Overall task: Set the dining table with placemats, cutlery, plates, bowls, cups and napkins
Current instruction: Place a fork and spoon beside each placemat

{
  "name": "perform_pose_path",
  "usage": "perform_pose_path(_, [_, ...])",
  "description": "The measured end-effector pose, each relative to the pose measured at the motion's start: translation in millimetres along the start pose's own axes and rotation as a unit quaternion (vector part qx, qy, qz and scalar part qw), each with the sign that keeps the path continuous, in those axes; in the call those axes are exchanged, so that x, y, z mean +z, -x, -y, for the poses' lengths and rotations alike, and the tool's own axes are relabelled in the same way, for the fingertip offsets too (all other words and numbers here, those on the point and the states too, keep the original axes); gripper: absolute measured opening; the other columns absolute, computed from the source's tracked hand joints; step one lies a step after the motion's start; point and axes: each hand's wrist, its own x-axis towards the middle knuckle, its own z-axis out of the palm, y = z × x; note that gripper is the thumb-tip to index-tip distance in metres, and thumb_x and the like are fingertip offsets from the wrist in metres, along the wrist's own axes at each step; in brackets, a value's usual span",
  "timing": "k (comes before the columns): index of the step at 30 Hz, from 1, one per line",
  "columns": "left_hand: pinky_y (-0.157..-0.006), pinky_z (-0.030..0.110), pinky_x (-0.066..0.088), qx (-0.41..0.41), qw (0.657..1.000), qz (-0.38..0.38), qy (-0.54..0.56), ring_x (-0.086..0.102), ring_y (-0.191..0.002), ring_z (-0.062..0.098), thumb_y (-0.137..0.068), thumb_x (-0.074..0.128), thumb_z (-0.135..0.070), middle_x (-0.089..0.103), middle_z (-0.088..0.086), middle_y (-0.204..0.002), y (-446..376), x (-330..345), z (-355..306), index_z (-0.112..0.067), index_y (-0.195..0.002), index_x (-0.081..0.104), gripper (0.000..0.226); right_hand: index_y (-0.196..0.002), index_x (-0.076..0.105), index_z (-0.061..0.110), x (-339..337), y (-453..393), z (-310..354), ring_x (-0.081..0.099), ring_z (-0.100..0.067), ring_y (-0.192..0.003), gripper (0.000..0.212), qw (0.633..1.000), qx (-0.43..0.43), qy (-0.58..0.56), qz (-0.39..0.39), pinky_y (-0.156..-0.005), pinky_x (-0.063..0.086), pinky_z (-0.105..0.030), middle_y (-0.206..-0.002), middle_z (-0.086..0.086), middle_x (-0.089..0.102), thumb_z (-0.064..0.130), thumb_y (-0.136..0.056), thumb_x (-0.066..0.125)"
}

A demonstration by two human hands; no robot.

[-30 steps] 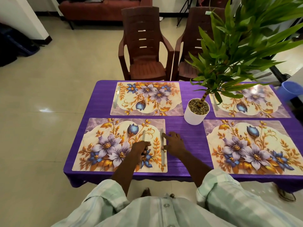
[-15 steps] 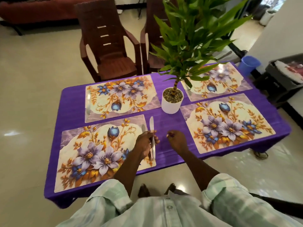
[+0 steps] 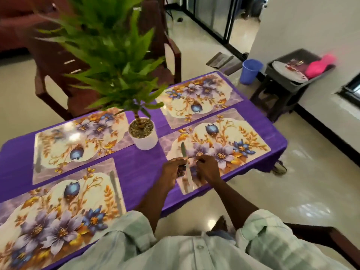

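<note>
Gripping a table knife upright over the near-right placemat, the left hand apparently readies it for laying, while the right hand pinches its handle alongside.

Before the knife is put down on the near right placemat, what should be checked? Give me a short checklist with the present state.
1. Left hand grips the knife: ok.
2. Right hand also holds the knife: cannot tell.
3. Near right placemat lies flat: ok.
4. Plant pot stands apart from the hands: ok.
5. Near left placemat already has its knife: ok.
</note>
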Motion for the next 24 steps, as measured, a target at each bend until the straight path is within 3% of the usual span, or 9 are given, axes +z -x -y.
perform_pose_path(3, [-0.043,0.022,0.046,-0.026,1.000,-0.011,0.013,0.057,-0.042,0.017,-0.087,0.061,-0.005,0.064,0.008,-0.056,-13,73,6,-0.002,-0.080,0.067,0.010,-0.091,0.072,0.006,-66,-23,-24,0.064,-0.021,-0.075,0.026,0.999,0.035,0.019,0.009,-0.064,0.048,-0.023,-0.085,-0.009,0.070,0.020,-0.088,0.050])
perform_pose_path(6, [-0.053,0.027,0.046,-0.024,1.000,0.014,-0.004,0.055,-0.049,0.017,-0.089,0.060,-0.011,0.062,0.006,-0.057,-20,129,12,-0.005,-0.080,0.067,0.013,-0.084,0.071,-0.002,-117,-47,-54,0.066,-0.029,-0.083,0.036,0.998,0.032,0.046,-0.015,-0.070,0.046,-0.033,-0.087,-0.016,0.072,0.023,-0.075,0.047])
perform_pose_path(9, [-0.057,0.028,0.043,-0.016,0.999,0.023,-0.021,0.053,-0.054,0.017,-0.087,0.063,-0.012,0.062,0.005,-0.059,-25,167,4,-0.010,-0.081,0.069,0.010,-0.079,0.073,0.003,-156,-66,-67,0.064,-0.023,-0.073,0.021,0.997,0.062,0.029,-0.030,-0.062,0.043,-0.030,-0.079,-0.011,0.071,0.019,-0.084,0.059])
perform_pose_path(12, [-0.051,0.024,0.043,-0.019,1.000,0.008,-0.022,0.053,-0.044,0.016,-0.087,0.061,-0.005,0.060,0.006,-0.054,-39,191,-7,-0.006,-0.083,0.068,0.008,-0.070,0.072,0.007,-177,-82,-70,0.067,-0.025,-0.072,0.026,0.997,0.050,-0.034,-0.046,-0.067,0.048,-0.036,-0.072,-0.007,0.071,0.026,-0.083,0.060])
perform_pose_path(16, [-0.048,0.022,0.034,-0.021,0.999,0.003,-0.043,0.053,-0.044,0.014,-0.085,0.063,-0.006,0.062,0.005,-0.054,-61,223,-16,-0.007,-0.082,0.067,0.005,-0.082,0.072,0.006,-191,-105,-68,0.066,-0.025,-0.069,0.014,0.989,0.097,-0.113,-0.011,-0.065,0.051,-0.034,-0.080,-0.015,0.071,0.008,-0.085,0.059])
perform_pose_path(18, [-0.045,0.018,0.037,-0.025,0.998,0.010,-0.057,0.055,-0.044,0.012,-0.087,0.061,-0.003,0.063,0.001,-0.051,-74,243,-24,-0.010,-0.081,0.066,0.011,-0.080,0.071,0.004,-201,-120,-66,0.063,-0.029,-0.066,0.014,0.980,0.108,-0.169,0.006,-0.060,0.050,-0.036,-0.075,-0.020,0.069,0.002,-0.085,0.058])
perform_pose_path(21, [-0.051,0.023,0.039,-0.031,0.997,0.020,-0.073,0.058,-0.054,0.015,-0.090,0.059,-0.003,0.065,-0.002,-0.051,-98,270,-34,-0.012,-0.084,0.065,0.013,-0.087,0.072,0.002,-218,-145,-65,0.067,-0.030,-0.067,0.019,0.972,0.142,-0.182,0.046,-0.062,0.054,-0.035,-0.078,-0.019,0.070,0.006,-0.091,0.054])
perform_pose_path(24, [-0.046,0.020,0.035,-0.027,0.998,0.000,-0.062,0.060,-0.047,0.014,-0.089,0.059,-0.001,0.065,0.000,-0.050,-113,286,-37,-0.009,-0.082,0.064,0.012,-0.095,0.072,-0.002,-234,-167,-68,0.064,-0.024,-0.069,0.017,0.970,0.162,-0.172,0.064,-0.061,0.053,-0.030,-0.083,-0.018,0.070,0.007,-0.090,0.058])
